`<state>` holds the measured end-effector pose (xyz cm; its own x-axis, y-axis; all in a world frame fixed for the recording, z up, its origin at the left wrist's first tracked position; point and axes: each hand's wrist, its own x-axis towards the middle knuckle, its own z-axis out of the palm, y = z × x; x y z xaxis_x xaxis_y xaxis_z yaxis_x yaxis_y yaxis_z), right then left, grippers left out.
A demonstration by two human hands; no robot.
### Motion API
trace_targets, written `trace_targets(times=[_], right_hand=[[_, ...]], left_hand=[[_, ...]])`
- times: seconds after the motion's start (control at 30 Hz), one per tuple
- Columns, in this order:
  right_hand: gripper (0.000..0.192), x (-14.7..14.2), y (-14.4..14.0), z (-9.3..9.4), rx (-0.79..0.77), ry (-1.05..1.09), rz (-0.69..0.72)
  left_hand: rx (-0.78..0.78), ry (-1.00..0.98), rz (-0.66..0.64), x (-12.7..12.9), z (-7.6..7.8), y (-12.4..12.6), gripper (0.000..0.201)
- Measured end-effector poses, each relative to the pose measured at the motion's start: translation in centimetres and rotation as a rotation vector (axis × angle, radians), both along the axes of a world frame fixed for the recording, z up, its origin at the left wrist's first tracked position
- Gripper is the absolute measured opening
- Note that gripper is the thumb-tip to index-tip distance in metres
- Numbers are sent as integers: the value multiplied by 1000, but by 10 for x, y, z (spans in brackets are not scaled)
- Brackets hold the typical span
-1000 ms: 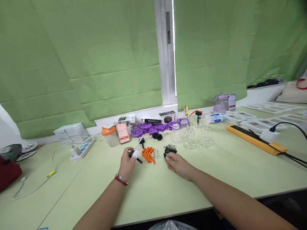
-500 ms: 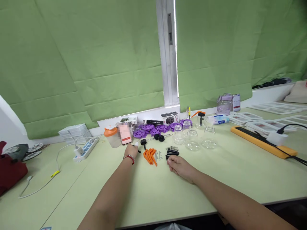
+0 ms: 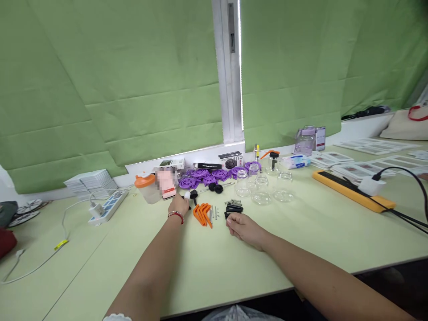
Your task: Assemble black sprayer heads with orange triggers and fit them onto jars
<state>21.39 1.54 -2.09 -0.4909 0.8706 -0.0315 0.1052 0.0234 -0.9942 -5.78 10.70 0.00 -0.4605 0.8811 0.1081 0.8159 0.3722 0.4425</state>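
Note:
My left hand point(image 3: 178, 206) is closed beside the phone, at the left of the loose parts. A small white piece point(image 3: 187, 195) and a dark tip show at its fingers; what it grips is mostly hidden. Just right of it lies a black knob point(image 3: 193, 195) with a stem. My right hand point(image 3: 245, 228) rests with fingers pinched at the near end of the black cylindrical parts point(image 3: 233, 207); whatever lies in the pinch is hidden. Behind those are metal springs point(image 3: 234, 202). Between the hands lie several orange crank handles point(image 3: 202, 215) and thin metal rods point(image 3: 214, 212).
Purple wheel-like parts point(image 3: 219, 175) and clear glass jars point(image 3: 261, 191) stand behind. An orange-lidded cup point(image 3: 149, 189) and phone point(image 3: 167, 183) are left, near a power strip point(image 3: 110, 208). An orange power bar point(image 3: 347, 189) and tissue pack point(image 3: 296, 161) are right.
The view has shifted slightly, so everything sits a little further left. Both hands stay at about the same places among the parts, still closed.

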Motion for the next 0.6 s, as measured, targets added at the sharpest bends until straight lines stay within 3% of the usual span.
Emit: trace_targets(times=[0.4, 0.5, 0.6], right_hand=[[28, -1, -3, 4, -13, 23, -38], [25, 3, 1, 10, 13, 38, -122], [20, 14, 9, 19, 149, -25, -255]], left_hand=[[103, -76, -68, -7, -4, -11, 50], [142, -106, -54, -9, 0, -16, 56], [168, -141, -40, -12, 5, -20, 55]])
